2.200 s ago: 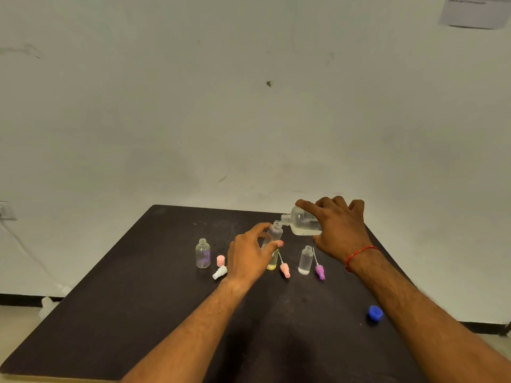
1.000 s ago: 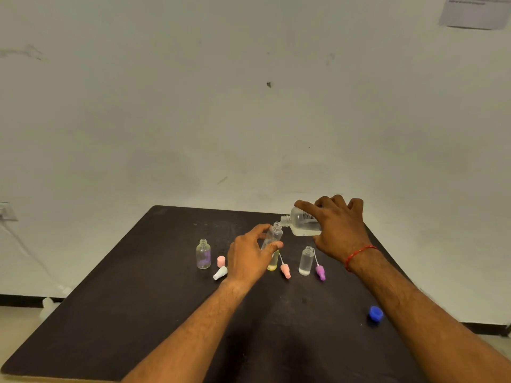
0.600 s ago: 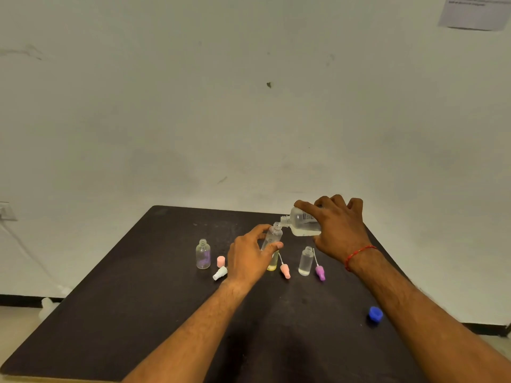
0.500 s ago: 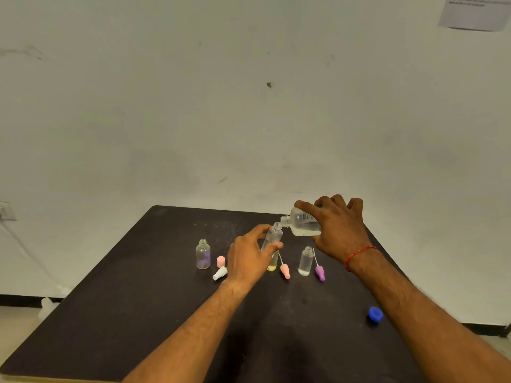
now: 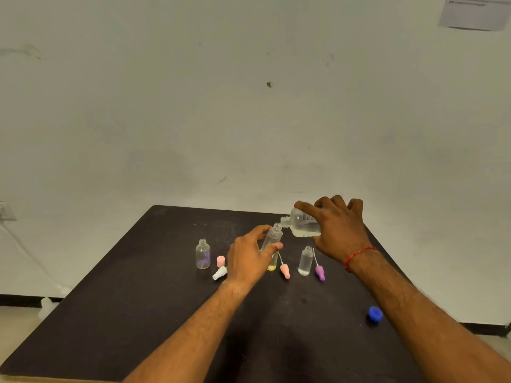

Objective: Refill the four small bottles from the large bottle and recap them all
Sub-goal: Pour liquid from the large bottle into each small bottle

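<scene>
While the small bottle (image 5: 272,239) leans in the left hand (image 5: 247,258), thumb and fingers curled round it near mid-table, its open neck meets the mouth of the large bottle (image 5: 302,223), tipped almost level in the right hand (image 5: 338,230), whose fingers wrap it. Pouring well likely needs a slow, shallow tilt with the mouths close. A blue cap (image 5: 374,313) lies apart on the dark table (image 5: 138,313).

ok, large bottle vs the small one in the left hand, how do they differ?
Large bottle lies tipped near horizontal in the right hand; small bottle is held near upright in the left hand. Large bottle is wider and bears a printed label; small bottle is slim and plain. Both are clear, uncapped, mouths nearly meeting.
</scene>
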{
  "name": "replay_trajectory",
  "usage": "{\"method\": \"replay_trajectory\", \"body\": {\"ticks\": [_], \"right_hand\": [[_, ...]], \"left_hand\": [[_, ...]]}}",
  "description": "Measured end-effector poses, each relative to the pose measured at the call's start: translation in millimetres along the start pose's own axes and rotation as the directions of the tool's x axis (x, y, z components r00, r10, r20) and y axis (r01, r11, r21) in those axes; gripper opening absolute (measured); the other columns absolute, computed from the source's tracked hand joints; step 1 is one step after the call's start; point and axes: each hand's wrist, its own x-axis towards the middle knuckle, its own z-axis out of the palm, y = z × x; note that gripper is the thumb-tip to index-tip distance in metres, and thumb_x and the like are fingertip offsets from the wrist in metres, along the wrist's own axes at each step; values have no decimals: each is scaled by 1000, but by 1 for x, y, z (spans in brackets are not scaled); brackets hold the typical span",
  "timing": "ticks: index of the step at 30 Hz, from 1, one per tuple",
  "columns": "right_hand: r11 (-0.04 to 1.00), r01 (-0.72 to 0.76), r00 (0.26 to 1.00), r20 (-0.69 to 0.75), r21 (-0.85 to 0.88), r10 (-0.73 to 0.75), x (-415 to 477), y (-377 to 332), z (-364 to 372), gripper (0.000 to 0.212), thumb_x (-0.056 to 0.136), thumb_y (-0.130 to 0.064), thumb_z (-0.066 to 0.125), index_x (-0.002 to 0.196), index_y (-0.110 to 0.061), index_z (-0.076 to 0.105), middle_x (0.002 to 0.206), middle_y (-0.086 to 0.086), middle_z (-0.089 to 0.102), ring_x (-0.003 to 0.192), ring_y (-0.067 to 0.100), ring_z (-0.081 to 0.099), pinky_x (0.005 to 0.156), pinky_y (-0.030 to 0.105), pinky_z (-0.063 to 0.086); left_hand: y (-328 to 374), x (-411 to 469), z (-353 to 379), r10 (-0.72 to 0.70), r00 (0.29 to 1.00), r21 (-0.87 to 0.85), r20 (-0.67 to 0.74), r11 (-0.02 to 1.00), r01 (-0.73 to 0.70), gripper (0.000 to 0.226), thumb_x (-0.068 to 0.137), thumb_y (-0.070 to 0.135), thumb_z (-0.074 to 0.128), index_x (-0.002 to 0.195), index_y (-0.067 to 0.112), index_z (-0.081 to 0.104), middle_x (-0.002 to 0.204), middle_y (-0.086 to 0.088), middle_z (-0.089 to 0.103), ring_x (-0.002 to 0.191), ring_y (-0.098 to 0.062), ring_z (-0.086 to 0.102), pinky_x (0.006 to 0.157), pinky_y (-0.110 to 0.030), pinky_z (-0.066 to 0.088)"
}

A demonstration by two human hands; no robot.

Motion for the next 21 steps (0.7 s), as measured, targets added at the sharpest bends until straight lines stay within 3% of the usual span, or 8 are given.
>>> {"method": "replay_trajectory", "body": {"ticks": [15,21], "right_hand": [[998,-29,999,16,57,28,-5,2,16,86,73,-38,72,144,-48,24,127,-5,57,118,22,48,94,44,27],[968,-90,995,-16,234,97,-15,1,27,74,70,-52,65,133,-48,28,100,-11,63,92,17,57,82,39,26]], "left_hand": [[2,-4,0,-16,999,-34,41,999,18,48,81,56,74,125,40,62,114,15,73,107,-4,68,83,-16,47],[2,-4,-2,-16,999,-73,46,997,20,44,81,57,74,121,43,60,111,18,74,104,-1,68,83,-20,52]]}}
